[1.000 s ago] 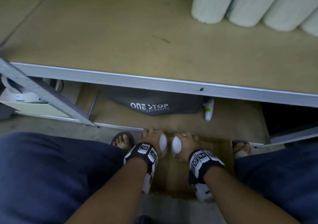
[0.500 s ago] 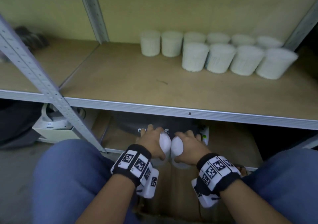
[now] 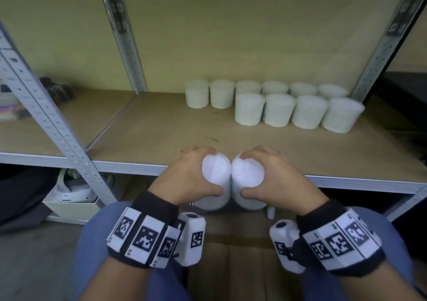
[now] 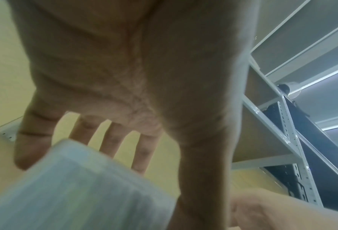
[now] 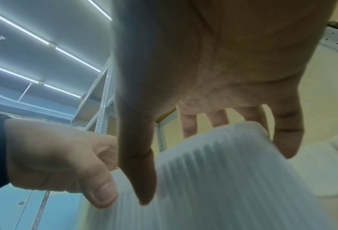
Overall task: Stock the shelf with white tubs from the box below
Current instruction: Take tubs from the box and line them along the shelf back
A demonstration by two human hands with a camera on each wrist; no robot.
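Note:
My left hand [image 3: 196,173] grips a white ribbed tub [image 3: 216,170] from above, thumb on the near side and fingers over the far side. My right hand [image 3: 265,173] holds a second white tub [image 3: 248,170] the same way. The two tubs touch side by side, level with the front edge of the wooden shelf [image 3: 161,134]. The left wrist view shows the fingers [image 4: 109,140] curled behind the left tub [image 4: 75,186]. In the right wrist view the thumb [image 5: 140,163] lies on the right tub [image 5: 213,179]. Below my wrists lies the cardboard box [image 3: 242,266].
Several white tubs [image 3: 277,106] stand in two rows at the back right of the shelf. Grey metal uprights [image 3: 46,115] frame the bay. The shelf's left and front parts are bare wood. A pale bin [image 3: 71,199] and a dark bag sit on the level below.
Both hands have risen from down in the box up to the shelf's front edge, each carrying its tub. The head view has tilted up, showing the whole shelf bay.

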